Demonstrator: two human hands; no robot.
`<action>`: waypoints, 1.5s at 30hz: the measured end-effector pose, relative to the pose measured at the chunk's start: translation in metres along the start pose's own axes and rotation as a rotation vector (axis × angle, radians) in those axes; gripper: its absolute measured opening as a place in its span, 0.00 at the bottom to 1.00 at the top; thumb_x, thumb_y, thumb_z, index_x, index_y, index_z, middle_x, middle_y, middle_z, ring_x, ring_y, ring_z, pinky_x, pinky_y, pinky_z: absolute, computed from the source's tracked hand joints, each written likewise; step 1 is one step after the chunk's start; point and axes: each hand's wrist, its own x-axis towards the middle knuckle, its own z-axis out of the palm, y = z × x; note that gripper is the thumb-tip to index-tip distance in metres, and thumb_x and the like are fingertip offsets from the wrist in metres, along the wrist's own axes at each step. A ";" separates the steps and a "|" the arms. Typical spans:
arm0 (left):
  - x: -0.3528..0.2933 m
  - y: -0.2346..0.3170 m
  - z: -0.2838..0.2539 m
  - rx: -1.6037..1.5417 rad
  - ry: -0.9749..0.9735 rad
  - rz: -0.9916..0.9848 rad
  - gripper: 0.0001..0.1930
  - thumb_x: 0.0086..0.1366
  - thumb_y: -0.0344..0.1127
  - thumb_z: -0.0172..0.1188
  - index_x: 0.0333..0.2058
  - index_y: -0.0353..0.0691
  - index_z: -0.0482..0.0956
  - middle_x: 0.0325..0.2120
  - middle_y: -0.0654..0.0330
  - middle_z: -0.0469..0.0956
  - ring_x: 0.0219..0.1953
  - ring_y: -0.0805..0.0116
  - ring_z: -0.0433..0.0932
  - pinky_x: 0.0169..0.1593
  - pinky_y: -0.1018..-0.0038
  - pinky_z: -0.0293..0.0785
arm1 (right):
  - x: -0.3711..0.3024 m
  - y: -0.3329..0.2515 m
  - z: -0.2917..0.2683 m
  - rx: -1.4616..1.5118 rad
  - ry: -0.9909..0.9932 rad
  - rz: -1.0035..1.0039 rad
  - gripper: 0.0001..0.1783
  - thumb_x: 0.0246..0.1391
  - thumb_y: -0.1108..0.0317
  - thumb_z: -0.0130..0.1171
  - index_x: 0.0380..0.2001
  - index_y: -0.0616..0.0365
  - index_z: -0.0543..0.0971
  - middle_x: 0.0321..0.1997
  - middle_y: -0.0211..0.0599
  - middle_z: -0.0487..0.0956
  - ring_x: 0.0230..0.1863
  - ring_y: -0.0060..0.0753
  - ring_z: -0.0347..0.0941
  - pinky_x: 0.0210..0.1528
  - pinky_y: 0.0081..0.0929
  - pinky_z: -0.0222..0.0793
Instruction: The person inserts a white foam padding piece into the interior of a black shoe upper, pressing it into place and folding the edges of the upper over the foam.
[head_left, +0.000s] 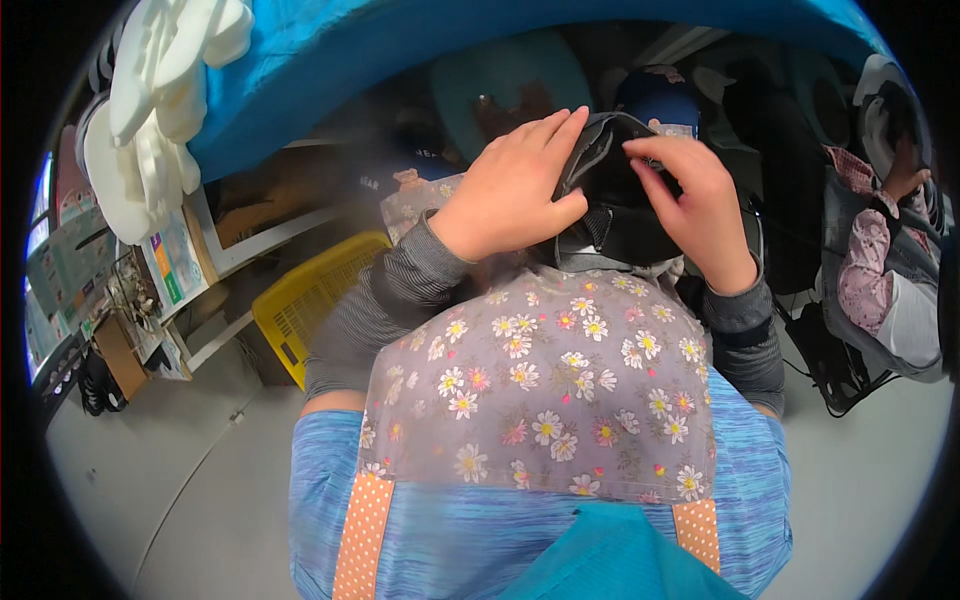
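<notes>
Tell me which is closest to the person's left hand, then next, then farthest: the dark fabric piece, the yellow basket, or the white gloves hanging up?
From the left hand:
1. Dark fabric piece, touching it, just to its right.
2. Yellow basket, lower left.
3. White gloves, hanging far up on the left.

Left hand (510, 190): bare, no glove, no ring visible. Right hand (695, 200): bare, no glove.

Sleeves (400, 295): dark grey knit with fine horizontal stripes, long, ending at wrists just below both hands; ribbed cuffs.

Apron (545, 385): grey fabric, white daisy print with yellow and pink centres, covering lap below hands. Apron straps (362, 545): orange with white dots, one each side at lower edge.

Garment under apron (330, 480): blue marled knit, horizontal streaks. Teal cloth (610, 560) at bottom edge.
</notes>
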 end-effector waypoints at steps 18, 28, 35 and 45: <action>-0.019 -0.003 -0.005 -0.277 -0.057 0.001 0.37 0.54 0.31 0.47 0.67 0.37 0.59 0.63 0.42 0.65 0.64 0.46 0.65 0.68 0.61 0.58 | -0.022 -0.014 0.053 -0.008 0.046 0.015 0.07 0.53 0.73 0.61 0.31 0.59 0.72 0.29 0.41 0.74 0.31 0.44 0.76 0.31 0.35 0.71; -0.019 0.001 -0.004 -0.189 0.026 0.007 0.27 0.68 0.38 0.50 0.64 0.35 0.65 0.60 0.44 0.70 0.61 0.47 0.70 0.65 0.63 0.64 | -0.008 -0.014 0.063 0.018 0.151 0.028 0.08 0.53 0.73 0.63 0.33 0.60 0.75 0.29 0.41 0.79 0.31 0.44 0.78 0.32 0.33 0.74; -0.023 -0.007 -0.009 -0.225 0.001 0.000 0.26 0.68 0.32 0.47 0.65 0.34 0.63 0.60 0.41 0.69 0.62 0.46 0.69 0.65 0.64 0.63 | -0.013 -0.017 0.063 -0.150 0.097 0.067 0.09 0.54 0.64 0.64 0.30 0.57 0.76 0.25 0.39 0.79 0.28 0.42 0.78 0.29 0.34 0.74; -0.027 -0.004 -0.018 -0.277 -0.085 -0.008 0.29 0.65 0.30 0.45 0.66 0.35 0.62 0.62 0.43 0.68 0.63 0.49 0.68 0.66 0.64 0.61 | -0.007 -0.017 0.059 -0.133 0.172 -0.095 0.08 0.51 0.69 0.63 0.24 0.57 0.75 0.23 0.38 0.78 0.26 0.42 0.77 0.28 0.34 0.72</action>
